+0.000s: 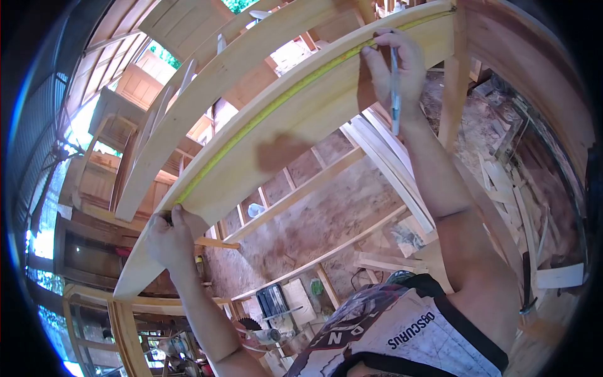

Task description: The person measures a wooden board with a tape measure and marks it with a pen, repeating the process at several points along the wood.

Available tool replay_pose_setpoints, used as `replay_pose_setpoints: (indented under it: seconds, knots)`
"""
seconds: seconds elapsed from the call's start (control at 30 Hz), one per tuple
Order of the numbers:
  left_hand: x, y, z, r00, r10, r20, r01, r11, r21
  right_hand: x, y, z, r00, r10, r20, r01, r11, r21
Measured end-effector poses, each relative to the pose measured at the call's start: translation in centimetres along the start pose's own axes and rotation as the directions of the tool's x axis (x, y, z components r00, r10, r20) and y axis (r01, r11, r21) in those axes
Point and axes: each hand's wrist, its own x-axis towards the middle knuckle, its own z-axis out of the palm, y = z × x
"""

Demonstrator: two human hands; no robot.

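A yellow tape measure (270, 116) is stretched along a long pale wooden board (239, 169). At the board's lower left part, my left hand (171, 239) is closed round a dark tape case at the tape's end, mostly hidden by the fingers. Near the upper right, my right hand (402, 69) has its thumb and fingertips at the tape's edge. A clear pen (395, 94) is held in that hand, pointing down across the palm. Shadows of the hand fall on the board.
Another pale board (207, 81) runs behind the first. A wooden post (453, 100) stands at the right end. Below are a wooden frame (301, 188), white strips (396, 169) and a circular saw (251, 327). Wood scraps (502, 188) lie at the right.
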Motion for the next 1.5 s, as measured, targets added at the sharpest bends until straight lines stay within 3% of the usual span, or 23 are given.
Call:
replay_pose_setpoints:
  seconds: [0.17,0.3,0.4,0.43,0.47,0.5,0.57,0.6,0.67,0.77,0.83,0.9,0.97,1.03,1.2,1.27,1.3,1.37,1.43,1.5]
  knots:
    - [0.1,0.7,-0.5,1.0,-0.024,0.019,0.024,1.0,0.008,-1.1,-1.0,0.2,0.999,0.043,-0.024,-0.042,0.999,0.016]
    - [0.1,0.4,-0.4,1.0,-0.005,0.019,0.005,0.999,-0.044,-1.6,-1.5,1.0,0.99,0.128,-0.051,-0.118,0.98,0.163]
    - [0.5,0.1,-0.2,0.999,0.045,-0.011,-0.045,0.997,-0.055,-1.6,-3.3,0.4,0.997,0.021,-0.07,-0.019,1.0,0.024]
    - [0.3,0.0,-0.2,0.999,0.045,-0.007,-0.045,0.998,-0.046,-2.0,-4.7,0.1,0.998,0.016,-0.064,-0.013,0.999,0.043]
    - [0.1,-0.1,-0.3,1.0,0.011,-0.012,-0.011,0.999,-0.036,-2.4,-5.9,-0.2,0.993,0.106,-0.049,-0.094,0.974,0.206]
    - [0.2,-0.2,-0.2,0.999,0.048,-0.002,-0.048,0.998,-0.046,-3.1,-7.1,-0.2,0.981,0.196,-0.008,-0.179,0.911,0.371]
    - [-0.1,-0.6,-0.3,0.997,0.078,-0.006,-0.079,0.995,-0.061,-4.5,-9.3,-0.4,0.949,0.218,0.229,-0.312,0.757,0.573]
    - [-0.1,-0.4,-0.4,0.997,0.081,-0.015,-0.082,0.994,-0.074,-5.4,-10.4,0.4,0.943,0.2,0.266,-0.325,0.732,0.599]
    - [-0.3,0.1,-0.8,0.998,0.052,-0.017,-0.053,0.996,-0.074,-7.4,-12.1,1.6,0.85,0.379,0.366,-0.523,0.521,0.675]
    - [-0.1,-0.3,0.6,1.0,-0.009,-0.014,0.008,0.995,-0.1,-8.4,-15.0,3.8,0.811,0.251,0.529,-0.561,0.593,0.578]
    - [-0.1,-1.1,2.3,0.94,0.171,-0.296,-0.213,0.97,-0.118,-8.8,-16.9,5.5,0.779,0.264,0.569,-0.585,0.632,0.508]
    - [-0.4,-1.2,2.6,0.925,0.179,-0.334,-0.22,0.972,-0.088,-9.4,-17.4,7.4,0.804,0.065,0.591,-0.431,0.748,0.505]
    - [-0.5,-0.9,2.4,0.895,0.214,-0.392,-0.253,0.966,-0.052,-9.1,-18.6,9.1,0.811,0.033,0.584,-0.412,0.742,0.53]
    - [-0.3,-0.8,2.2,0.9,0.228,-0.371,-0.255,0.966,-0.026,-8.2,-19.9,10.6,0.832,-0.212,0.512,-0.184,0.766,0.616]
    - [0.3,-1.5,3.7,0.811,0.408,-0.419,-0.388,0.911,0.136,-8.2,-21.4,11.9,0.778,-0.158,0.608,-0.225,0.834,0.504]
    - [0.2,-1.6,4.0,0.79,0.434,-0.434,-0.393,0.901,0.185,-8.6,-21.2,12.8,0.809,-0.035,0.587,-0.375,0.739,0.56]
    - [0.3,-1.6,4.2,0.791,0.421,-0.444,-0.391,0.906,0.163,-8.6,-21.0,13.1,0.805,-0.04,0.591,-0.373,0.74,0.559]
    - [0.4,-1.4,4.0,0.799,0.401,-0.448,-0.386,0.913,0.129,-8.3,-20.3,13.3,0.835,-0.13,0.534,-0.213,0.819,0.532]
    - [0.3,-1.3,3.6,0.806,0.421,-0.415,-0.346,0.905,0.246,-8.3,-19.6,13.3,0.818,-0.177,0.548,-0.161,0.843,0.513]
    - [0.5,-1.2,3.1,0.833,0.412,-0.37,-0.36,0.911,0.204,-8.3,-19.0,13.3,0.797,-0.222,0.562,-0.108,0.864,0.493]
